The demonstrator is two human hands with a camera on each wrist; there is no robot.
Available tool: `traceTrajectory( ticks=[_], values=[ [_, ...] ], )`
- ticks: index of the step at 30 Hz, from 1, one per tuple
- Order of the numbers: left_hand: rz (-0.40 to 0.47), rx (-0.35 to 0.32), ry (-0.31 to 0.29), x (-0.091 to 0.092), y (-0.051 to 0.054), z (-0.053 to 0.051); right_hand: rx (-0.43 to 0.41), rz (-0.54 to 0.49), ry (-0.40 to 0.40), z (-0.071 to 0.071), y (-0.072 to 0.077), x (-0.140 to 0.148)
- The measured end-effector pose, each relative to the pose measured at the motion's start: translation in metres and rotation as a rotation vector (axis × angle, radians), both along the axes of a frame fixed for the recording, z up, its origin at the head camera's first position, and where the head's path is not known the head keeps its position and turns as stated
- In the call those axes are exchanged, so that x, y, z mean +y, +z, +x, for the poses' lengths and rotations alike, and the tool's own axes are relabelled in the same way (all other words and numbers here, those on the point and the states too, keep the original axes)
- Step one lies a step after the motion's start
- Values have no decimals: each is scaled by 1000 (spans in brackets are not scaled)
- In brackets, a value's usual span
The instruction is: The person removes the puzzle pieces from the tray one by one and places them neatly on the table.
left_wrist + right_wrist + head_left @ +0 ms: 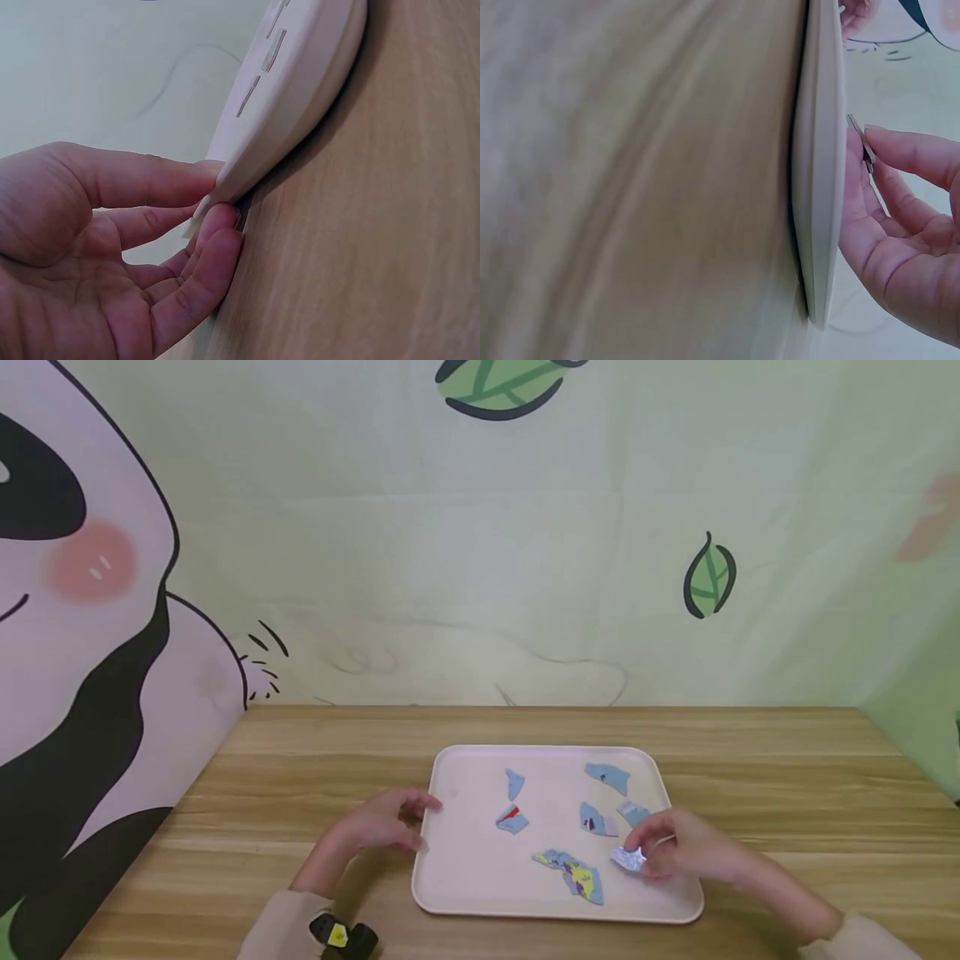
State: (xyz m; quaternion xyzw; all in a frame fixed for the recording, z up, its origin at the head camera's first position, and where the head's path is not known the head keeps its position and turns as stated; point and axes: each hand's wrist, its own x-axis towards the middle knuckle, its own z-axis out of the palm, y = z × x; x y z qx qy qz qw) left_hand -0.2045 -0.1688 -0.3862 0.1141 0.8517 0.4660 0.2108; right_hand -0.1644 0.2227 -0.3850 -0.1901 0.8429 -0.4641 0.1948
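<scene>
Puzzle piece (624,859) at our tray's (465,887) four o'clock
Our right grip (681,846) pinches it narrowly; our left grip (381,820), clasping the nine o'clock rim, should hold steady.

You've got one white tray (480,878), seven separate puzzle pieces (608,777) or joined clusters, one wooden table (337,743), one printed panda (191,664) and two green printed leaves (709,578).

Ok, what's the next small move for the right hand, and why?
Probably lower the shiny, silvery, irregular flat piece onto the white rectangular tray, beside the larger blue-and-yellow patterned patch: the right hand pinches it tilted, just right of that patch, and the left hand grips the tray, likely steadying it.
</scene>
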Motion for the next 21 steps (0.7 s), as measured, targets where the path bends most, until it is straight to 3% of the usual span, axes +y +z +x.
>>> traceTrajectory(
  ticks=[11, 21],
  values=[
    [8, 7, -18, -2, -1, 0, -65, -71, -72, -13, 2, 23],
    [19, 18, -43, -3, -2, -1, -72, -114, -117, -33, 3, 47]
  ],
)
